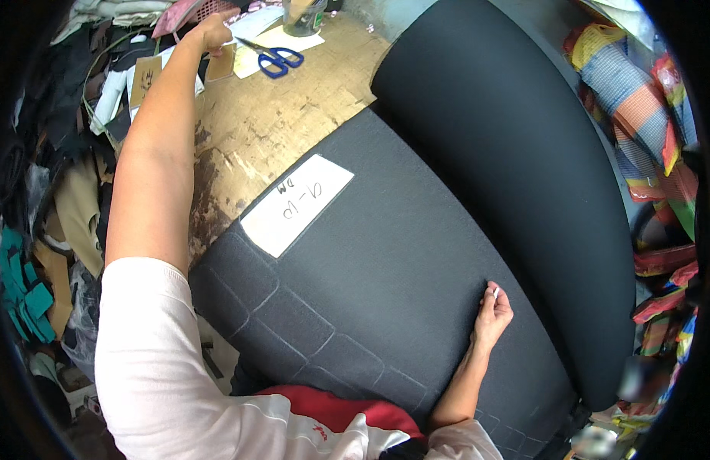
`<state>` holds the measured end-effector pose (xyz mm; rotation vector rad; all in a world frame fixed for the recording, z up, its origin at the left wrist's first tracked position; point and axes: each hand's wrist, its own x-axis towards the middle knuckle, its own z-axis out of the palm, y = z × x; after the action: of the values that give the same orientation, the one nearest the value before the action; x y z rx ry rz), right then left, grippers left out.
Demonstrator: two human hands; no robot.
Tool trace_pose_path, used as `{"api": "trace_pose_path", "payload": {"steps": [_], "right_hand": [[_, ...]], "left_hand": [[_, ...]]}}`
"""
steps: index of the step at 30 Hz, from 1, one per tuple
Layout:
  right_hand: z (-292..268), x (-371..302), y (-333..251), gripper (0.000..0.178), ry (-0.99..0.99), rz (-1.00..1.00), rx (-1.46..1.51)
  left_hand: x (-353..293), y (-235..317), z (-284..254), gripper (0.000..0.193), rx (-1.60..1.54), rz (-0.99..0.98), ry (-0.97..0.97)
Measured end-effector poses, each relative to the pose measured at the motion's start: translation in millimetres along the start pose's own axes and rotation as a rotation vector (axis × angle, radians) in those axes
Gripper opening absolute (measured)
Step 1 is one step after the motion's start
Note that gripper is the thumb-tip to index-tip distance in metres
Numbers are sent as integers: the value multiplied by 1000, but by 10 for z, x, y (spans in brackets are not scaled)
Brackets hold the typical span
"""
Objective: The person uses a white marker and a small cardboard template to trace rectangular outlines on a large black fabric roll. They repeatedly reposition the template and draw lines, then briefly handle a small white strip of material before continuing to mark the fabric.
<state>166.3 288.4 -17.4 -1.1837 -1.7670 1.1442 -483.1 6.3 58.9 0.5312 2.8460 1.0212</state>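
My right hand (493,318) rests on the black fabric (393,230) with thumb and fingers pinched round a small white piece of chalk (497,291). Pale chalk outlines of rounded shapes run along the fabric's near left side. A white card (297,203) with handwriting lies flat near the fabric's far left edge. Stretched out to the far left, my left hand (211,32) has curled fingers beside a pink basket (209,9) and white paper; what is in them, if anything, is hidden. Just below it lies a small brown card (220,65).
Blue-handled scissors (276,60) lie on yellow paper near a clear jar (303,19) on the worn wooden table (255,126). A thick black fabric roll (508,130) runs along the right. Cloth scraps (32,284) pile up at left, checked woven bags (627,92) at far right.
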Motion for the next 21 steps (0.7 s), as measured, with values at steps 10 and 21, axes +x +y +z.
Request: {"api": "trace_pose_path", "payload": {"steps": [10, 21], "right_hand": [[151, -123, -64, 38, 5, -104, 64], [193, -79, 118, 38, 125, -106, 209]], "left_hand": [[-808, 28, 34, 56, 508, 373, 201], [-3036, 1038, 894, 74, 284, 143, -343]]}}
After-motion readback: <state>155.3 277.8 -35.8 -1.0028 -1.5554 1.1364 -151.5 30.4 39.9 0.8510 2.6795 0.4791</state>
